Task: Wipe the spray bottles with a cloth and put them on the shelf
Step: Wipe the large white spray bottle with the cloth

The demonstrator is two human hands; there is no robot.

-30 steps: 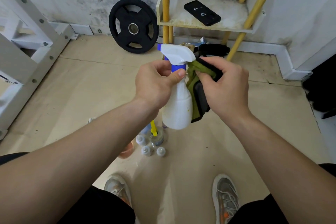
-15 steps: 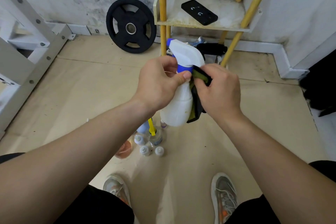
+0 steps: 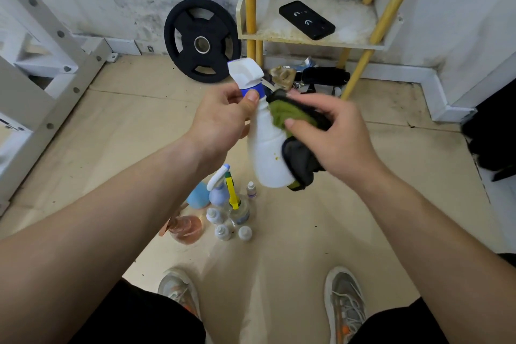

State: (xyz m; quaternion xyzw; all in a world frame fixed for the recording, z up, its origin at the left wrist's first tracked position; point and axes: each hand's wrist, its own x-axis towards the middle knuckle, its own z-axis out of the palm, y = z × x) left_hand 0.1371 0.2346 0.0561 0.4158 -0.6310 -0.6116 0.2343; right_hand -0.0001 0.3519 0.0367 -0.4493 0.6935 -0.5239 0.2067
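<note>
My left hand [image 3: 223, 120] grips a white spray bottle [image 3: 268, 153] by its blue collar, holding it in the air, tilted with the nozzle pointing up and left. My right hand [image 3: 332, 137] holds a green and black cloth [image 3: 293, 120] pressed against the bottle's right side. Several more bottles [image 3: 226, 204] stand on the floor below, among them a pale blue sprayer and a clear one with a yellow trigger. The shelf [image 3: 315, 25] with yellow posts stands ahead against the wall.
A black phone [image 3: 306, 19] lies on the shelf. A black weight plate [image 3: 201, 40] leans on the wall to its left. Clutter [image 3: 307, 77] sits under the shelf. A white metal frame [image 3: 42, 64] runs along the left. My shoes [image 3: 346, 304] are at the bottom.
The bottle has tilted so its nozzle leans further left. My right hand has slid the cloth down the bottle's side, and its fingers have loosened.
</note>
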